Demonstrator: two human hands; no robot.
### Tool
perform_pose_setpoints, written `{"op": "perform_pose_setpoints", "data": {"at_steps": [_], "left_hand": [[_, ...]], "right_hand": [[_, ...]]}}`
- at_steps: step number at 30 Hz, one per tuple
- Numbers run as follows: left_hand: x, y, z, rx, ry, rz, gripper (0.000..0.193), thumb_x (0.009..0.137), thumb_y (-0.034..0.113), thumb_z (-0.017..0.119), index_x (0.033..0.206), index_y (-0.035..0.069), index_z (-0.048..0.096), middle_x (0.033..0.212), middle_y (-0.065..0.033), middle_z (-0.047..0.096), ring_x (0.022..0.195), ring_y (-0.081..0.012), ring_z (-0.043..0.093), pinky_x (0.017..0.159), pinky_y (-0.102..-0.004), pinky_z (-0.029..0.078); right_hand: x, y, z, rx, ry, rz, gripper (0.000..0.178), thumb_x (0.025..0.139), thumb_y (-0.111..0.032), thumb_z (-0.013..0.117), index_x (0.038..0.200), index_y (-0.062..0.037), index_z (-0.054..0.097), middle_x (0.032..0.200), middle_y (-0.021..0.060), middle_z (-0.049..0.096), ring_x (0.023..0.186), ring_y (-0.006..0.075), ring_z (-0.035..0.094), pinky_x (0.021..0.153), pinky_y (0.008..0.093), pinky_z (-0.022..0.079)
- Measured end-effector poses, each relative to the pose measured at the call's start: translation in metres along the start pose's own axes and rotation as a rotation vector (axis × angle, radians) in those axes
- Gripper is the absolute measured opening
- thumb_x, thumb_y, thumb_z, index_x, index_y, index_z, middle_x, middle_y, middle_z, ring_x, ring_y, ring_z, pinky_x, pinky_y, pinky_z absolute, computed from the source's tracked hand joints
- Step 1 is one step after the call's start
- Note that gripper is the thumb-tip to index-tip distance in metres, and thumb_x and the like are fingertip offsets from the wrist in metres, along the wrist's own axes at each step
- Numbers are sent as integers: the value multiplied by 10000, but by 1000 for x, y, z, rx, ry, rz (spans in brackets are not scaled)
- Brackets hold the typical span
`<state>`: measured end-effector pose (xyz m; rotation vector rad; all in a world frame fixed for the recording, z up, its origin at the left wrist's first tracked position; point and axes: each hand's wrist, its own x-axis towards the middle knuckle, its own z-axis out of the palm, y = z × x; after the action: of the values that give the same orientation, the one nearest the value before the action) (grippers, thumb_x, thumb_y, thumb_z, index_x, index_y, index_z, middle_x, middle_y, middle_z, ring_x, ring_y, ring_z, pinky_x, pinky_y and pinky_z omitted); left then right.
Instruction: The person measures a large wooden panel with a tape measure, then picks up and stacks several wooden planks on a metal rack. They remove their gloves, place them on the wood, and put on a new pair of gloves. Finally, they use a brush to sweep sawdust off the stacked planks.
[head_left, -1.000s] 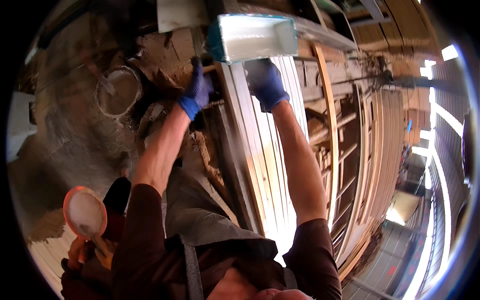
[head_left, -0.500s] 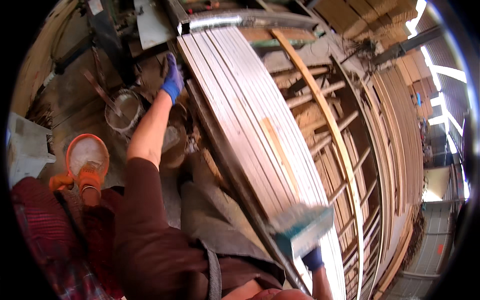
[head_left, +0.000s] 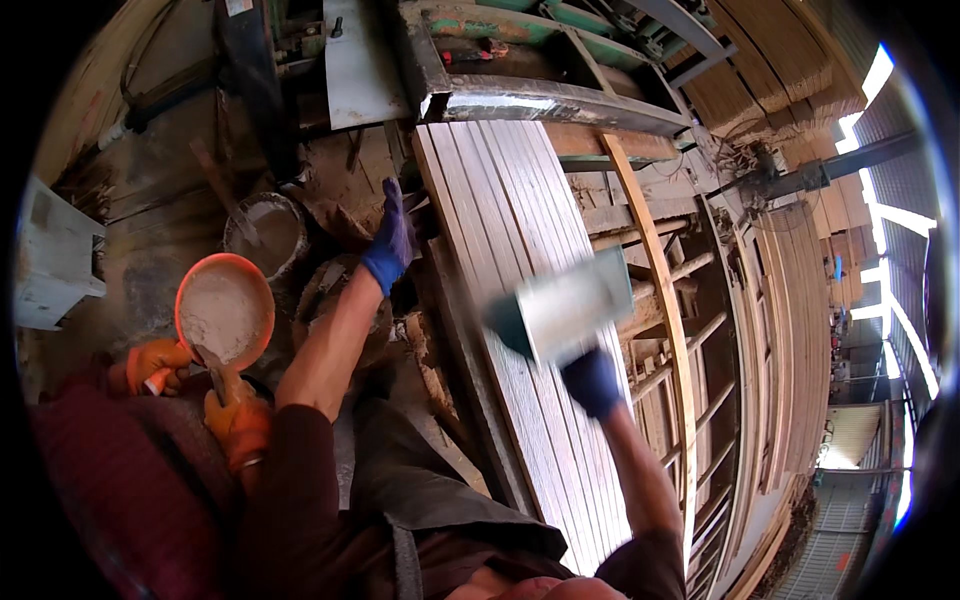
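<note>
My right hand (head_left: 592, 383), in a dark blue glove, is closed on a teal scoop-like tool (head_left: 580, 305) with a pale, wet-looking face. The tool is slightly blurred above the middle of a row of long whitish boards (head_left: 530, 420), which lie side by side. Its exact kind I cannot make out. My left hand (head_left: 392, 238), gloved in blue, is held up beside the boards' left edge near their far end. Its fingers are stretched out, and it holds nothing.
At my left, a co-worker's orange-gloved hands (head_left: 240, 420) are at an orange-rimmed bowl (head_left: 226, 310) of pale paste. Behind it stands a crusted bucket (head_left: 268, 235). A metal frame (head_left: 560, 105) crosses the boards' far end; a wooden strip (head_left: 655, 250) and rack lie to the right.
My right hand has carried the teal tool away from me along the boards and turned it. My left hand stays open beside them. The co-worker's bowl has shifted, and the view has moved.
</note>
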<state>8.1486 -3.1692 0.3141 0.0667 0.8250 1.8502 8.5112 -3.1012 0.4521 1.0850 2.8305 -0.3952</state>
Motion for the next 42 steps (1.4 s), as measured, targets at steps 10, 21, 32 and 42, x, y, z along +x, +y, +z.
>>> {"op": "perform_pose_setpoints", "data": {"at_steps": [10,21,32,42], "left_hand": [[13,-8,-22,-15,62,-15,1114,782,858,395,1486,2,280,1443,-213,420,1292,-309,456,1109,-436,342],[-76,-59,-4,421,272,221,873,915,704,350,1483,41,334,1519,-174,350,1384,-302,355,1145,-447,218],[-259,-262,12,752,314,258,496,1032,347,410,1320,-43,516,1348,-156,558,1218,-212,539,1031,-302,408],[-276,-274,-12,1082,113,484,501,1018,347,449,1364,-15,480,1376,-145,530,1270,-273,497,1074,-356,385]], "right_hand": [[340,-124,-18,229,138,-199,256,907,-272,495,1014,-73,616,895,221,649,830,394,626,738,475,514],[96,15,-19,163,187,-416,197,927,-149,500,1024,-50,640,826,153,671,688,261,658,629,388,553],[-518,160,13,-93,74,213,80,806,-134,590,806,-79,647,617,163,621,568,385,628,545,475,530],[-546,164,15,-7,117,461,250,810,-94,556,1049,-81,628,904,202,669,809,421,645,686,512,530]]}}
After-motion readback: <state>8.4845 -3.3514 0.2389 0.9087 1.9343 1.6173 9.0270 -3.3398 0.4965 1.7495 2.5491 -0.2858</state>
